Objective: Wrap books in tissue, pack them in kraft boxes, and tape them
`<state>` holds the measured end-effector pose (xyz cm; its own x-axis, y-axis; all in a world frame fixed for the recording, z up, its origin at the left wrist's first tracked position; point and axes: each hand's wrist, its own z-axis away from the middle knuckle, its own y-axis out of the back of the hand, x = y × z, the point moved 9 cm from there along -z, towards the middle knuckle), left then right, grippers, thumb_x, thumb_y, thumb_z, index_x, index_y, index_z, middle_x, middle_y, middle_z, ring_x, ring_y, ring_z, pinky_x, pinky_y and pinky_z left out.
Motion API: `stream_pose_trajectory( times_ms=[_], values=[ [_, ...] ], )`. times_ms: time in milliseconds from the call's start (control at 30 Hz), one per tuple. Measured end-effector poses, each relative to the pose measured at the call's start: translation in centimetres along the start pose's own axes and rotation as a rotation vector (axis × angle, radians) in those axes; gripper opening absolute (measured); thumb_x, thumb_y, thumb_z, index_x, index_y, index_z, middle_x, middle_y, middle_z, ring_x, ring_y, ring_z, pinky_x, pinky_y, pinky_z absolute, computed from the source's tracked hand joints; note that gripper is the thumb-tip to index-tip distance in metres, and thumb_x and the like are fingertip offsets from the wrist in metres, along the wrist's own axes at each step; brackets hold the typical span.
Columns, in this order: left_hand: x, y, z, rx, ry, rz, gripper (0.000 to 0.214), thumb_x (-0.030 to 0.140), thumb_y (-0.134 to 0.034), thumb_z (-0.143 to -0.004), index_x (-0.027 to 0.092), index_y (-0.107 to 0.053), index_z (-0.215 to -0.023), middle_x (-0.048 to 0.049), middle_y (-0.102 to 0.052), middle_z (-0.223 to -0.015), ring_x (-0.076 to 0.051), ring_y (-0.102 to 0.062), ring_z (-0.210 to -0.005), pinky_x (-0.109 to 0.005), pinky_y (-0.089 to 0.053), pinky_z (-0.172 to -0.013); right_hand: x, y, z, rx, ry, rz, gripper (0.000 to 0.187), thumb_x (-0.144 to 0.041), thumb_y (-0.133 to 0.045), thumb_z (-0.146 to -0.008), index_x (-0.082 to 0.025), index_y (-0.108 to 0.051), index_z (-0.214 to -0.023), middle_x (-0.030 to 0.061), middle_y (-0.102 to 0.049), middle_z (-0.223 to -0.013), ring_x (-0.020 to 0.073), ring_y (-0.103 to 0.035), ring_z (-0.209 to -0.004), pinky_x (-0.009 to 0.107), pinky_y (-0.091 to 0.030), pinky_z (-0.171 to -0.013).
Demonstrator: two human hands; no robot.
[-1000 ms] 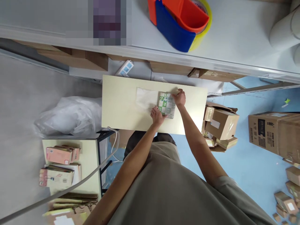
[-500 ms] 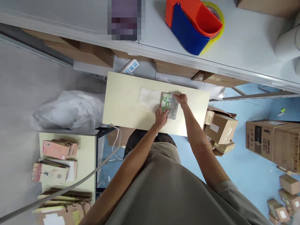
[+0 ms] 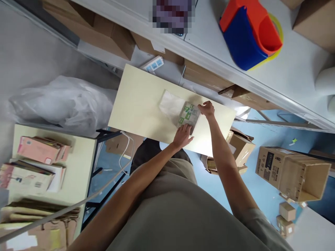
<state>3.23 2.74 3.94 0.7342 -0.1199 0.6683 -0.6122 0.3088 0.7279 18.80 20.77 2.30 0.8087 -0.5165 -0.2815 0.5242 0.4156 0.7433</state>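
A small green-and-white printed packet lies on a cream table, partly over a flat white bag. My left hand rests at the packet's near edge with fingers stretched onto it. My right hand pinches the packet's far right corner, fingers closed on it.
A white shelf above carries an orange-and-blue tape dispenser. Cardboard boxes stand on the blue floor at the right. A white plastic bag lies left of the table. A side table holds pink and tan packages.
The view has tilted and shifted. My left hand slid from the packet's left side to its near edge. My right hand stays at the far corner.
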Motion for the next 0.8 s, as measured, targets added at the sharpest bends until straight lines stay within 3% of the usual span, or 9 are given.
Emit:
stream_pose_trajectory(
  times_ms=[100,233,300,367,467,567,700,800],
  values=[
    [-1.0,1.4,-0.2,0.094,0.054,0.106,0.036,0.027,-0.074,-0.093,0.021,-0.059,-0.125,-0.0172,-0.067,-0.13,-0.034,-0.066,-0.122,-0.047,-0.057,-0.106,-2.5,0.2,0.8,-0.035,0.105,0.066,0.035,-0.033,-0.066,-0.095,-0.02,-0.065,-0.127,0.001,-0.077,-0.077,0.0281,-0.08,-0.091,0.043,-0.055,-0.105],
    [-2.7,3.3,0.1,0.178,0.102,0.284,0.033,0.02,-0.074,-0.088,0.023,-0.061,-0.118,-0.0104,-0.071,-0.12,-0.027,-0.07,-0.113,-0.04,-0.059,-0.102,-4.8,0.5,1.6,-0.083,0.201,0.188,0.039,-0.036,-0.061,-0.101,-0.015,-0.065,-0.135,0.007,-0.08,-0.084,0.0311,-0.081,-0.095,0.046,-0.055,-0.108],
    [-3.6,4.0,0.5,0.215,0.145,0.366,0.032,0.018,-0.073,-0.087,0.024,-0.063,-0.117,-0.0076,-0.073,-0.116,-0.024,-0.072,-0.107,-0.037,-0.059,-0.1,-5.6,1.1,2.2,-0.086,0.275,0.272,0.05,-0.044,-0.062,-0.104,-0.012,-0.063,-0.141,0.0153,-0.082,-0.104,0.0349,-0.079,-0.108,0.049,-0.055,-0.111],
    [-4.2,4.3,0.8,0.239,0.177,0.429,0.032,0.017,-0.072,-0.087,0.024,-0.064,-0.117,-0.0063,-0.074,-0.116,-0.022,-0.073,-0.103,-0.036,-0.059,-0.099,-6.4,1.7,3.3,-0.092,0.42,0.359,0.07,-0.055,-0.072,-0.098,-0.012,-0.058,-0.152,0.0227,-0.074,-0.138,0.0397,-0.074,-0.124,0.053,-0.055,-0.113],
    [-4.8,4.4,1.1,0.255,0.196,0.485,0.03,0.019,-0.071,-0.09,0.023,-0.066,-0.119,-0.0067,-0.075,-0.115,-0.022,-0.074,-0.101,-0.035,-0.06,-0.098,-7.4,1.2,5.8,-0.22,0.707,0.47,0.093,-0.054,-0.09,-0.084,-0.027,-0.052,-0.164,0.0149,-0.047,-0.173,0.0401,-0.069,-0.136,0.052,-0.058,-0.113],
    [-5.3,4.7,1.5,0.3,0.204,0.494,0.029,0.023,-0.07,-0.094,0.023,-0.067,-0.124,-0.0114,-0.071,-0.129,-0.025,-0.073,-0.116,-0.038,-0.06,-0.105,-7.5,0.1,7.1,-0.358,0.858,0.572,0.08,-0.038,-0.094,-0.082,-0.035,-0.063,-0.156,0.0043,-0.047,-0.175,0.0372,-0.071,-0.134,0.05,-0.06,-0.11],
    [-6.2,5.0,2.4,0.322,0.226,0.476,0.034,0.039,-0.07,-0.101,0.024,-0.068,-0.132,-0.0165,-0.052,-0.161,-0.032,-0.064,-0.141,-0.044,-0.058,-0.114,-8.7,0.3,5.7,-0.317,0.879,0.557,0.049,-0.023,-0.085,-0.088,-0.032,-0.077,-0.135,0.0023,-0.065,-0.16,0.0358,-0.072,-0.131,0.05,-0.06,-0.108],
    [-7.3,5.0,3.2,0.3,0.288,0.49,0.042,0.053,-0.06,-0.108,0.025,-0.066,-0.138,-0.0172,-0.051,-0.163,-0.034,-0.065,-0.14,-0.047,-0.059,-0.113,-10.3,0.6,4.6,-0.351,0.861,0.409,0.046,-0.023,-0.087,-0.084,-0.03,-0.078,-0.128,0.0027,-0.076,-0.142,0.0324,-0.074,-0.124,0.045,-0.06,-0.105]
  ],
)
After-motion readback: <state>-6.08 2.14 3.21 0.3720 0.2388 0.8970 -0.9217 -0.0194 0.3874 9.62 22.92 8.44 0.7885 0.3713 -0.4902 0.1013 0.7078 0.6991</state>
